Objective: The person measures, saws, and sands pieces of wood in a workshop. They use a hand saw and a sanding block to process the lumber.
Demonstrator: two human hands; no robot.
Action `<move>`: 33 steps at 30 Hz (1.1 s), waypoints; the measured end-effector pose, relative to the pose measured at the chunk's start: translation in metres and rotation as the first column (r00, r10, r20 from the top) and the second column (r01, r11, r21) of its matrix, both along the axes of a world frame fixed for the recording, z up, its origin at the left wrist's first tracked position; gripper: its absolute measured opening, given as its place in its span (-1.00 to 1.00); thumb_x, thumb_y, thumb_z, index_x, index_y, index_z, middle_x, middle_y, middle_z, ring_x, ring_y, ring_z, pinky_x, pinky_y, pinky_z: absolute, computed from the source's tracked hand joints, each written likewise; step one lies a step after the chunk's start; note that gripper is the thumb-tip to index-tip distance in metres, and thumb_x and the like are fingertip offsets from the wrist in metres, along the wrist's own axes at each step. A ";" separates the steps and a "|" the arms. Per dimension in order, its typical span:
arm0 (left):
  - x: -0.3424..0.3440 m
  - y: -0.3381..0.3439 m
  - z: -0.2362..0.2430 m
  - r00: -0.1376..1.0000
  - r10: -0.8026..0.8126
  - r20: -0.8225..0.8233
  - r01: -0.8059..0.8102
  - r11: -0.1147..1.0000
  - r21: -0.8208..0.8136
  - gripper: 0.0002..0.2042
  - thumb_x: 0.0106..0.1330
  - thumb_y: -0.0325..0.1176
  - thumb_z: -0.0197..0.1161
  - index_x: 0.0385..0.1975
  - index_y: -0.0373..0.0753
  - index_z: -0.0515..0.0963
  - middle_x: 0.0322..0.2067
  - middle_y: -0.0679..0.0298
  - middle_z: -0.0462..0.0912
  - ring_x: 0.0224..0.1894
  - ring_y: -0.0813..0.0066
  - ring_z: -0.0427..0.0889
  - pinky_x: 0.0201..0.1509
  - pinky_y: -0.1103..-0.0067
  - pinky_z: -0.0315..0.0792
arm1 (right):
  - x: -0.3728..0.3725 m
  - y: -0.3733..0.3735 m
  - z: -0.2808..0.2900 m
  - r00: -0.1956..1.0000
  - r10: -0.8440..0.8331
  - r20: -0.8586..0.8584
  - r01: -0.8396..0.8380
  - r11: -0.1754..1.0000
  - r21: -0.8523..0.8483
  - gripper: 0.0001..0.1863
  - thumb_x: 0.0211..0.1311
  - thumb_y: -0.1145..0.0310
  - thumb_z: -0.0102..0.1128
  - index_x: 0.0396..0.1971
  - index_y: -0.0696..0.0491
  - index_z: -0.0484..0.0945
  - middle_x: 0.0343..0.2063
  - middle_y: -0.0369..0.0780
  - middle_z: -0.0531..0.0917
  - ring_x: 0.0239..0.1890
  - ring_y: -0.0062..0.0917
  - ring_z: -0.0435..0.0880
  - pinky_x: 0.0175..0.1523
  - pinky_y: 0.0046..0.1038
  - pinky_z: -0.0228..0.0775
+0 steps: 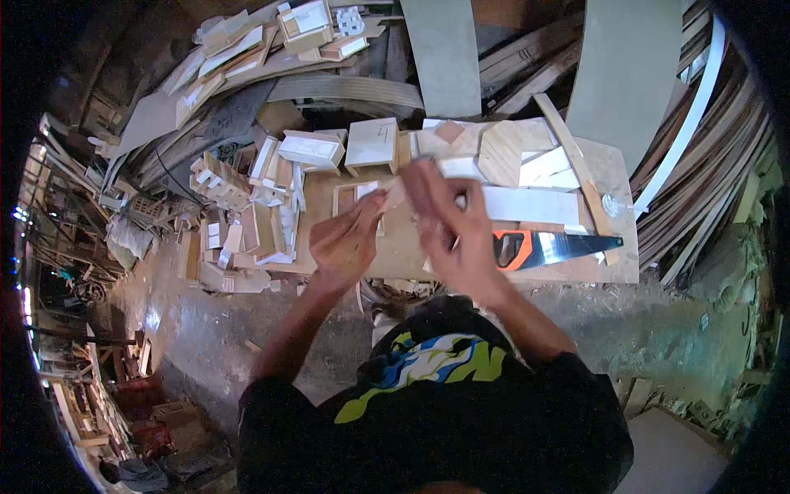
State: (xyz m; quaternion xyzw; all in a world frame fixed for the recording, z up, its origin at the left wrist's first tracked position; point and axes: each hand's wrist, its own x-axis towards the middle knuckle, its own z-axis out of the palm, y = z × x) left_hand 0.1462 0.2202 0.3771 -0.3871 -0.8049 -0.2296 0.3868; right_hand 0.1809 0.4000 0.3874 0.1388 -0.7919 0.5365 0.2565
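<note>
Above the front of the workbench, my left hand is closed, pinching a small pale piece of wood in its fingertips. Close beside it, my right hand grips a dark brown block; motion blurs it, so its exact kind is unclear. The block meets or nearly meets the wood piece; I cannot tell whether they touch. A handsaw with an orange and black handle lies just right of my right hand, blade pointing right. Beneath my left hand, part of a small wooden frame shows on the bench.
The workbench carries small wooden boxes and stacked offcuts at its left. White boards, an octagonal wooden panel and a long strip lie at the right. Long timber lengths lean beyond; scraps litter the concrete floor.
</note>
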 end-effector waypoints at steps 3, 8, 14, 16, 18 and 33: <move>0.008 0.005 -0.003 0.990 -0.035 0.134 0.007 0.980 0.201 -0.73 -0.02 -0.71 0.18 -0.27 -0.39 0.54 -0.33 0.05 0.61 -0.34 0.32 0.65 -0.35 0.61 0.53 | -0.001 -0.006 -0.008 0.996 0.053 -0.072 -0.050 0.998 0.047 -0.36 -0.12 0.56 0.05 0.12 0.07 0.28 -0.22 0.01 0.41 -0.20 -0.22 0.36 -0.07 -0.28 0.27; 0.014 0.001 -0.009 0.952 0.025 0.305 -0.137 0.927 0.350 -0.78 0.03 -0.66 0.20 -0.28 -0.38 0.56 -0.36 0.06 0.63 -0.38 0.39 0.66 -0.37 0.64 0.50 | -0.011 -0.019 -0.004 0.998 0.049 -0.050 -0.050 0.998 -0.025 -0.38 -0.11 0.56 0.05 0.10 0.08 0.30 -0.23 0.01 0.39 -0.20 -0.21 0.36 -0.09 -0.27 0.28; 0.012 -0.009 -0.011 0.975 0.047 0.217 -0.125 0.923 0.363 -0.81 0.05 -0.61 0.23 -0.29 -0.38 0.56 -0.37 0.06 0.63 -0.40 0.38 0.66 -0.38 0.65 0.48 | -0.012 -0.028 -0.001 0.995 0.053 -0.083 -0.049 0.997 0.057 -0.40 -0.11 0.52 0.07 0.09 0.10 0.30 -0.26 0.01 0.40 -0.19 -0.14 0.36 -0.08 -0.26 0.28; 0.013 -0.008 -0.007 0.962 0.025 0.271 -0.129 0.917 0.377 -0.81 0.06 -0.61 0.23 -0.29 -0.38 0.57 -0.37 0.04 0.62 -0.40 0.41 0.66 -0.38 0.66 0.48 | -0.010 -0.032 0.000 0.986 0.063 -0.156 -0.043 0.991 0.124 -0.40 -0.11 0.51 0.07 0.09 0.10 0.31 -0.27 0.02 0.40 -0.18 -0.12 0.36 -0.07 -0.24 0.28; 0.013 -0.007 -0.009 0.949 0.013 0.314 -0.144 0.906 0.398 -0.81 0.06 -0.60 0.23 -0.29 -0.39 0.57 -0.37 0.02 0.62 -0.40 0.44 0.66 -0.38 0.67 0.47 | -0.022 -0.031 -0.003 1.000 0.013 0.021 -0.013 0.999 -0.047 -0.39 -0.15 0.47 0.12 0.06 0.09 0.34 -0.22 0.05 0.36 -0.17 -0.09 0.35 -0.03 -0.22 0.25; 0.026 -0.013 -0.031 0.657 -0.273 0.703 -0.417 0.645 0.640 -0.82 0.14 -0.53 0.23 -0.29 -0.49 0.54 -0.56 0.50 0.44 -0.53 0.82 0.26 -0.54 0.83 0.17 | -0.008 -0.052 -0.023 0.993 0.058 -0.098 -0.034 0.973 0.226 -0.39 -0.10 0.44 0.13 0.09 -0.03 0.32 -0.34 0.00 0.35 -0.32 -0.14 0.41 -0.22 -0.30 0.35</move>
